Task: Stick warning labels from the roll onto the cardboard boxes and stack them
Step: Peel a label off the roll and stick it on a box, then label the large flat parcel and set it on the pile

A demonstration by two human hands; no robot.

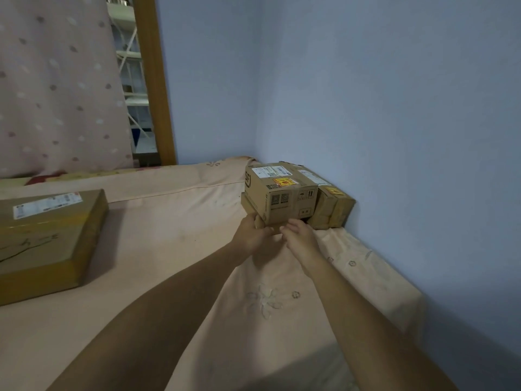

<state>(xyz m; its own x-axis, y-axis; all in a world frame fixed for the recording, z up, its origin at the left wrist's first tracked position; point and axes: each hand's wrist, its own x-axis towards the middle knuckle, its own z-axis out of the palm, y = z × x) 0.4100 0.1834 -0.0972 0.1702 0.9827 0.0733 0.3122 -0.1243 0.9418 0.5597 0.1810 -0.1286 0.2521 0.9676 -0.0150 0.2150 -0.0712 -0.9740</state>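
Reaching forward, we curl our left hand (251,234) round the near corner of a low flat box (248,206) and bend our right hand's (299,234) fingers onto its near edge, with an SF-marked box (277,198) bearing a red-and-yellow warning label (285,182) on top. Just to its right, a taped box (332,210) sits in the corner of the pale blue wall (394,108). All rest on a pink-sheeted bed (183,235), with a large flat box (48,244) well apart at left and a dotted curtain (56,80) beside a wooden frame (153,80) behind.
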